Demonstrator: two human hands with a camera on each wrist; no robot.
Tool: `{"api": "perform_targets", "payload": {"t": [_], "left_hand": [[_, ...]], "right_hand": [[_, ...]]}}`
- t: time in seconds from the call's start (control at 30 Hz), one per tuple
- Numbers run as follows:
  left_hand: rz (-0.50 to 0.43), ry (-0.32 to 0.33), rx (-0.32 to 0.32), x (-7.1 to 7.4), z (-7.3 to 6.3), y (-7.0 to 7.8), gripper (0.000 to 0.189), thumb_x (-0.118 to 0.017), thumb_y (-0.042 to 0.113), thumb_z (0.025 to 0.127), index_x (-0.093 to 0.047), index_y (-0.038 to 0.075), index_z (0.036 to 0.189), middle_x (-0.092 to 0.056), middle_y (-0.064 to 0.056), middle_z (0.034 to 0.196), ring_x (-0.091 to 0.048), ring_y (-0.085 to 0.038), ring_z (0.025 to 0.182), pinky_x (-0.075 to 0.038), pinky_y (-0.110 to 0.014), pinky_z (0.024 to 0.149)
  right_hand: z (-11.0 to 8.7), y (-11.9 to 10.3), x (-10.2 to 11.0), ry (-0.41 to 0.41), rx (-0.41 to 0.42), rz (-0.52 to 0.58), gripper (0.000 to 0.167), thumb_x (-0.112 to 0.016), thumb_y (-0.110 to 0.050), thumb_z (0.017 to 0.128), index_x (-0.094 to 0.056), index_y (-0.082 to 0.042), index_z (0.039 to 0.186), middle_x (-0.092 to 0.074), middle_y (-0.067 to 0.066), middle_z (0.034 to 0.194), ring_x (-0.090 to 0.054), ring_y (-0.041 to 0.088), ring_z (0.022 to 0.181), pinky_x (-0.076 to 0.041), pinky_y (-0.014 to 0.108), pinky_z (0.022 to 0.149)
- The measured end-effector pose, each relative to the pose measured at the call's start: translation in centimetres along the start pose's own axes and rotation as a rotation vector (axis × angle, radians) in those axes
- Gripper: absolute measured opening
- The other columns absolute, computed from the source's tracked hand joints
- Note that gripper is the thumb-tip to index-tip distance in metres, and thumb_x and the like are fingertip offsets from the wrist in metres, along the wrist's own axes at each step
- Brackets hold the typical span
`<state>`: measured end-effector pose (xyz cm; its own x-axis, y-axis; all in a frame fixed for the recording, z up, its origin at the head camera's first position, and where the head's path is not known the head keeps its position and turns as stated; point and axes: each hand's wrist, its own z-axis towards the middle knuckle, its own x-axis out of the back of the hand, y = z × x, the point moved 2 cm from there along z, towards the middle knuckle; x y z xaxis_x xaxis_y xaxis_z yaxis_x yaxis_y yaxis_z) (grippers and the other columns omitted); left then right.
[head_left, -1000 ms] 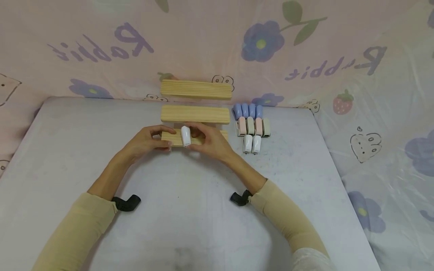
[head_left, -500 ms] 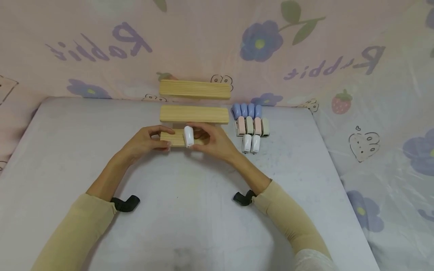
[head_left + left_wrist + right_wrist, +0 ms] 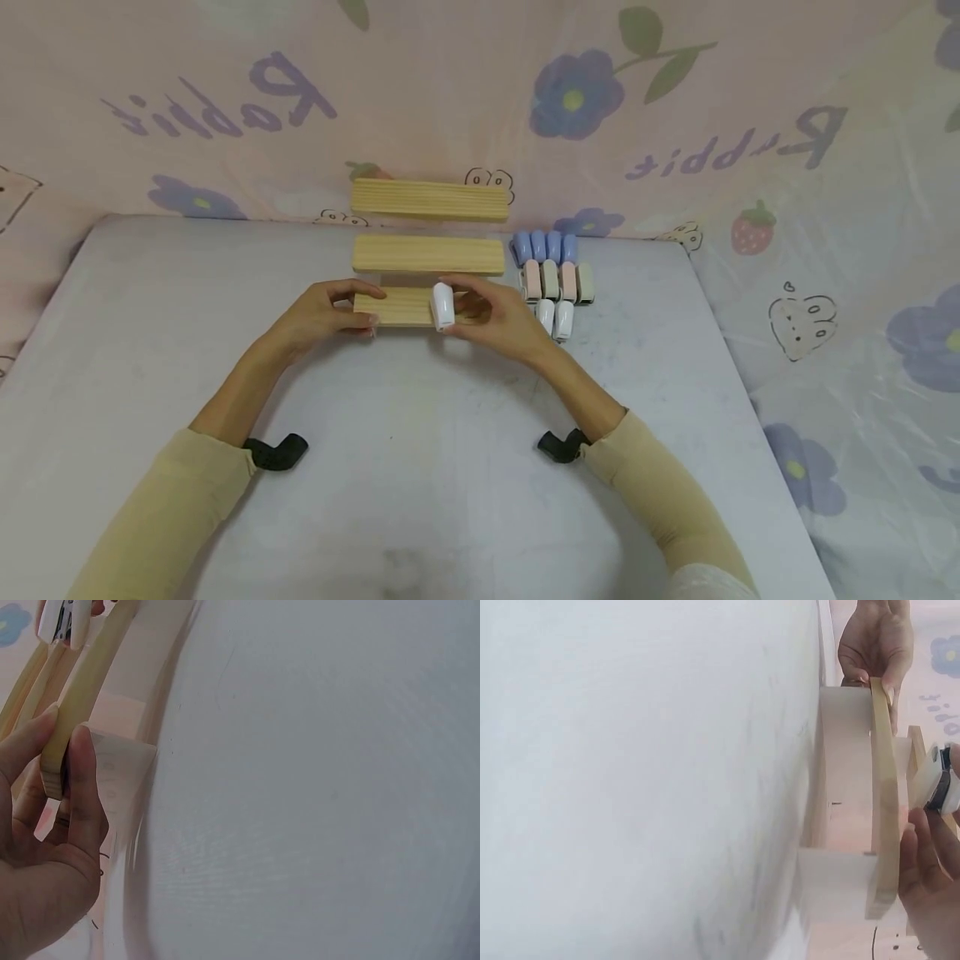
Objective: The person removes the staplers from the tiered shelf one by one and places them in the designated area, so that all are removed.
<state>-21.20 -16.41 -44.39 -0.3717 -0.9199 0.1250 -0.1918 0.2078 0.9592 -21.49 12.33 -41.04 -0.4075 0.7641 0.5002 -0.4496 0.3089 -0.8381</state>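
My left hand point(image 3: 318, 314) pinches the left end of the lowest wooden plank point(image 3: 401, 307), thumb on one face and fingers on the other in the left wrist view. With thumb and fingertips, my right hand point(image 3: 498, 317) holds a small white stapler point(image 3: 443, 307) over the right part of that plank. In the right wrist view the stapler point(image 3: 939, 776) shows its dark metal underside, close by the plank's face. To the right of the right hand stand two more white staplers point(image 3: 564, 320), one partly covered by the hand.
Two more planks rise behind in steps, a middle one point(image 3: 427, 254) and a top one point(image 3: 429, 200), on white supports point(image 3: 840, 881). Rows of blue staplers point(image 3: 553, 247) and pink and cream staplers point(image 3: 567, 282) stand right of them. A patterned curtain point(image 3: 420, 92) hangs behind the table.
My right hand has carried the white stapler rightward along the lowest plank, and now overlaps one of the two white staplers. The left hand keeps its grip on the plank's end.
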Motion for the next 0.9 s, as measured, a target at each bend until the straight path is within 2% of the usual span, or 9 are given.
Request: {"api": "perform_targets", "payload": {"t": [0.17,0.4,0.67,0.9], "left_hand": [[0.012,-0.004,0.002,0.2,-0.2,-0.2,0.047,-0.079,0.014,0.086,-0.063,0.006,0.13,-0.038,-0.014,0.149,-0.069,-0.016,0.083,-0.056,-0.027,0.078],[0.033,-0.023,0.003,0.2,-0.2,-0.4,0.049,-0.079,0.016,0.087,-0.062,0.007,0.131,-0.036,-0.009,0.153,-0.069,-0.017,0.082,-0.055,-0.027,0.078],[0.036,-0.016,-0.01,0.0,-0.4,0.0,0.048,-0.079,0.016,0.087,-0.062,0.007,0.131,-0.041,-0.01,0.146,-0.069,-0.018,0.082,-0.055,-0.028,0.077],[0.047,-0.012,-0.011,0.0,-0.2,0.0,0.049,-0.079,0.019,0.087,-0.062,0.008,0.132,-0.048,-0.012,0.136,-0.069,-0.018,0.082,-0.054,-0.027,0.077]], "right_hand": [[-0.9,0.6,1.0,0.012,0.004,-0.027,0.062,-0.085,-0.017,0.081,-0.059,-0.012,0.138,-0.068,0.002,0.122,-0.067,0.015,0.099,-0.056,0.036,0.081],[-2.5,1.2,2.7,0.036,-0.012,-0.046,0.064,-0.084,-0.013,0.081,-0.057,-0.013,0.139,-0.065,0.003,0.126,-0.066,0.017,0.101,-0.054,0.035,0.086],[-3.8,1.4,4.5,0.06,-0.047,-0.074,0.065,-0.084,-0.009,0.08,-0.056,-0.01,0.139,-0.063,0.005,0.128,-0.066,0.021,0.101,-0.054,0.034,0.087],[-4.7,1.7,6.0,0.074,-0.067,-0.086,0.065,-0.084,-0.007,0.08,-0.057,-0.009,0.139,-0.063,0.007,0.131,-0.066,0.025,0.101,-0.054,0.04,0.087]]}}
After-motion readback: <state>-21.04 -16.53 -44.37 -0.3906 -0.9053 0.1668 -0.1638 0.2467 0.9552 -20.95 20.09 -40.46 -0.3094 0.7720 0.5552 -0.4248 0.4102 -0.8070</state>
